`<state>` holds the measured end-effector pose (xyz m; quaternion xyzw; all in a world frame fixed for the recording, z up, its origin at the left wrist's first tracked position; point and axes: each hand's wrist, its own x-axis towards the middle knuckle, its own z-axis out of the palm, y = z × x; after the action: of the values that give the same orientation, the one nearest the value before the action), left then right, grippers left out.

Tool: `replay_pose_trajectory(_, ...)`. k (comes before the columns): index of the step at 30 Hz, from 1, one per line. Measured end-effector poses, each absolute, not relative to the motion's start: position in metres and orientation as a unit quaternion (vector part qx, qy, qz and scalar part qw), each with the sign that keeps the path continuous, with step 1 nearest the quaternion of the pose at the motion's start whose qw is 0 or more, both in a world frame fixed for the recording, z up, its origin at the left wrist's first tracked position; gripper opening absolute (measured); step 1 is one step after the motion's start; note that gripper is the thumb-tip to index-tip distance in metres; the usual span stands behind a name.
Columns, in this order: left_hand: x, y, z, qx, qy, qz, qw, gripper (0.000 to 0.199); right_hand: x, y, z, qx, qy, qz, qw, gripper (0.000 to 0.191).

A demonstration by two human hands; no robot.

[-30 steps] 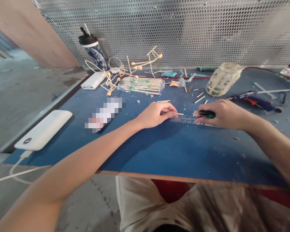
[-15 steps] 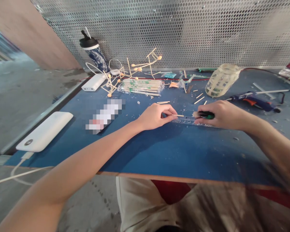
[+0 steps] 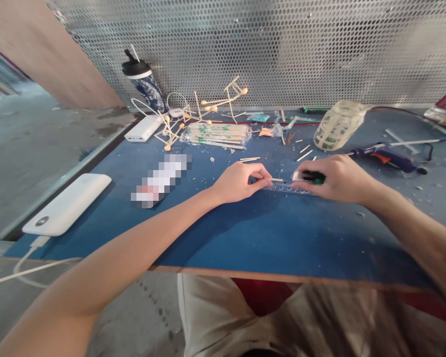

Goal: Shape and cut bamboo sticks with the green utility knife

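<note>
My left hand (image 3: 241,181) pinches a short thin wooden stick (image 3: 277,179) between thumb and fingers, just above a clear plastic ruler (image 3: 280,188) lying on the blue table. My right hand (image 3: 332,178) is closed around a black and green utility knife (image 3: 314,177), its pale front end pointing left toward the stick. Whether the blade touches the wood cannot be made out. Beyond my hands lie cut stick pieces (image 3: 305,155). A plastic-wrapped bundle of sticks (image 3: 216,134) sits farther back, near a stick frame with orange-yellow joint blobs (image 3: 211,108).
A blue glue gun (image 3: 390,156) and a woven-looking stick jar (image 3: 338,126) stand to the right. On the left are a white power bank (image 3: 69,203) with a cable, another white power bank (image 3: 143,128), and a lidded tumbler (image 3: 146,84). Perforated metal (image 3: 267,49) rises behind the table.
My right hand has shifted slightly left with the utility knife, nearer the stick. The left hand keeps its pinch in almost the same place.
</note>
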<state>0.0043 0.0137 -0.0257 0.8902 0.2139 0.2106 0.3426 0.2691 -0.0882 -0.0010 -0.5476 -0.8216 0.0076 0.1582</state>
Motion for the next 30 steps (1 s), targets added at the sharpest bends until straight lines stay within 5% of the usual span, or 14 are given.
replay_pose_trajectory(4, 0.004, 0.014, -0.025, 0.891, 0.216, 0.205, 0.343, 0.033, 0.254, -0.089, -0.007, -0.546, -0.809, -0.015, 0.217, 0.027)
replay_pose_trajectory(30, 0.003, 0.018, -0.027, 0.916, 0.172, 0.186, 0.311, 0.024, 0.229, -0.092, -0.003, -0.589, -0.789, -0.034, 0.172, 0.018)
